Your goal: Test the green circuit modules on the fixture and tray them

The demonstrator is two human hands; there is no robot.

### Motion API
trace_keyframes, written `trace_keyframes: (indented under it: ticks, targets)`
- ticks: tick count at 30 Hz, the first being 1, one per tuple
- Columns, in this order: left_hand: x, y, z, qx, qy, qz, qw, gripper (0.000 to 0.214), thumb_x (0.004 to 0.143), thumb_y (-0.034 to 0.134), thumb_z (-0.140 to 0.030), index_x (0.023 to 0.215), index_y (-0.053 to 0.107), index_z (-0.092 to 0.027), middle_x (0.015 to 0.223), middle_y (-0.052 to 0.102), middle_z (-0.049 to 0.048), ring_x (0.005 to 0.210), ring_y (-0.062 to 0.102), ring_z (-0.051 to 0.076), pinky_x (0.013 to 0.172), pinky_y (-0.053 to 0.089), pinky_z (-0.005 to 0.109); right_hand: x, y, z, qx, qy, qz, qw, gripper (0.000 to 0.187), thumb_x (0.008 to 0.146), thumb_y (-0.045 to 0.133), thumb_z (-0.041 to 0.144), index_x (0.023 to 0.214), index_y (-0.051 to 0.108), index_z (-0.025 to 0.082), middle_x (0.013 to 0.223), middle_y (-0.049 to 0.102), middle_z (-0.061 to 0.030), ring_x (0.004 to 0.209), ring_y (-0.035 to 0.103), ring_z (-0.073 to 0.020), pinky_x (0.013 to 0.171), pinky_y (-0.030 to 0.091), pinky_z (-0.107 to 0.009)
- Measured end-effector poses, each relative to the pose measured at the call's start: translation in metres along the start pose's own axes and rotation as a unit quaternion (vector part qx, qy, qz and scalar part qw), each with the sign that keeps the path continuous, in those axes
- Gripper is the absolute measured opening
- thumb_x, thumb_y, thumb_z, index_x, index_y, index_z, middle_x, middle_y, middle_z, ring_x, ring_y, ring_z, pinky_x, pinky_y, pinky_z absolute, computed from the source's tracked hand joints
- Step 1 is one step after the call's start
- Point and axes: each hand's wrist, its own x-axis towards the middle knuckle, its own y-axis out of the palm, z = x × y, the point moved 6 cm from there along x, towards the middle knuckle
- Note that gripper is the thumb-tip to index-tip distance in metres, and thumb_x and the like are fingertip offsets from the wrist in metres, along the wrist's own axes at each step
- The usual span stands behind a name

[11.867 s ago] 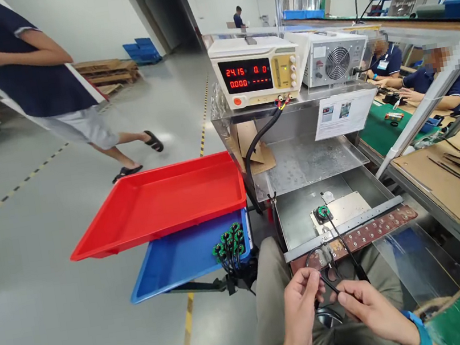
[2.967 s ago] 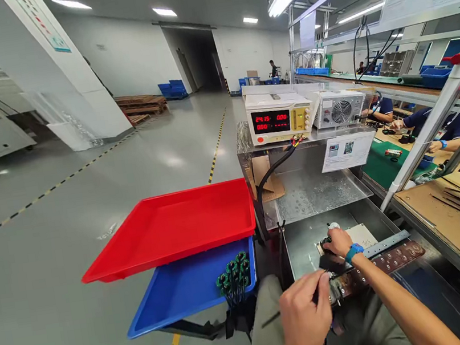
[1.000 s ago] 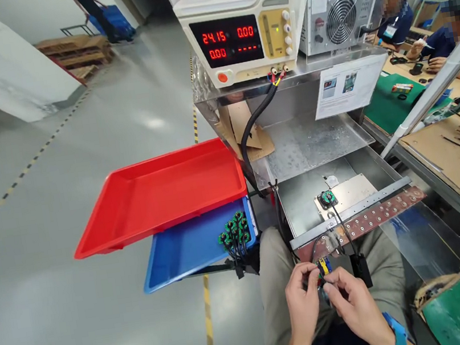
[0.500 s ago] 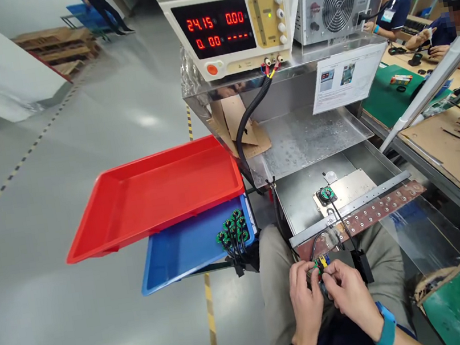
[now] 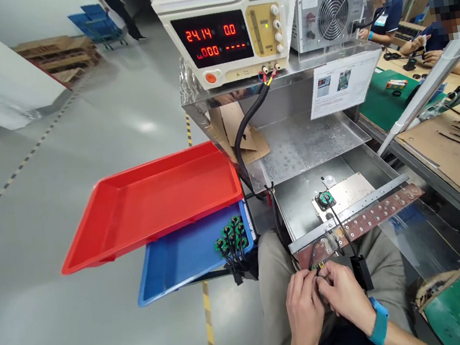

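Above my lap, my left hand (image 5: 304, 305) and my right hand (image 5: 343, 297) are closed with their fingertips together. Between them they pinch a small multicoloured connector (image 5: 320, 265), with bits of green, yellow and blue showing; the fingers hide most of it. Just beyond, a brown strip with rows of metal studs (image 5: 367, 220) runs along the front of an open metal drawer (image 5: 298, 199). Inside it, a round green circuit board (image 5: 326, 199) rests by a silver plate (image 5: 354, 191). Its black cable (image 5: 342, 228) hangs over the strip to a black block (image 5: 361, 273) beside my right hand.
A bench power supply (image 5: 227, 34) reading 24.14 stands on the metal shelf. To the left, a red tray (image 5: 164, 196) overlaps a blue tray (image 5: 175, 267) holding several green boards with cables (image 5: 232, 238). Co-workers sit at the far-right bench; a person stands at the back.
My hands have drawn closer together and cover more of the connector. The supply's first reading went from 24.15 to 24.14, and its other digits changed. The view has shifted slightly.
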Motion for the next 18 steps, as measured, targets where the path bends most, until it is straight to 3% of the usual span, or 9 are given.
trace_keyframes:
  ticks: [6,10,18]
  targets:
    - [-0.001,0.000,0.003,0.009,0.013,0.003,1.000,0.028,0.093,0.047,-0.011,0.106,0.071,-0.019,0.097,0.070,0.0079,0.089,0.068,0.020,0.077,0.060,0.032,0.001,0.005,-0.004,0.014,0.007,-0.005,1.000,0.020,0.085,0.055,0.031,0.067,0.050,0.022,0.050,0.050,0.0044,0.046,0.046,-0.0125,0.047,0.032,-0.023]
    - [-0.008,0.009,0.016,0.004,0.033,-0.036,0.999,0.029,0.094,0.045,-0.014,0.104,0.072,-0.021,0.094,0.070,0.0075,0.087,0.068,0.020,0.076,0.059,0.030,0.001,0.008,-0.007,0.031,0.009,-0.004,0.999,0.019,0.084,0.056,0.030,0.068,0.049,0.023,0.050,0.050,0.0048,0.046,0.046,-0.0127,0.047,0.032,-0.023]
    - [-0.017,0.023,0.035,-0.025,0.020,-0.084,0.996,0.028,0.095,0.047,-0.017,0.101,0.073,-0.022,0.091,0.070,0.0068,0.084,0.067,0.019,0.075,0.056,0.028,0.011,0.017,-0.019,-0.020,0.011,0.014,1.000,0.017,0.074,0.052,0.011,0.065,0.042,0.022,0.056,0.044,0.0056,0.056,0.042,-0.0118,0.057,0.028,-0.024]
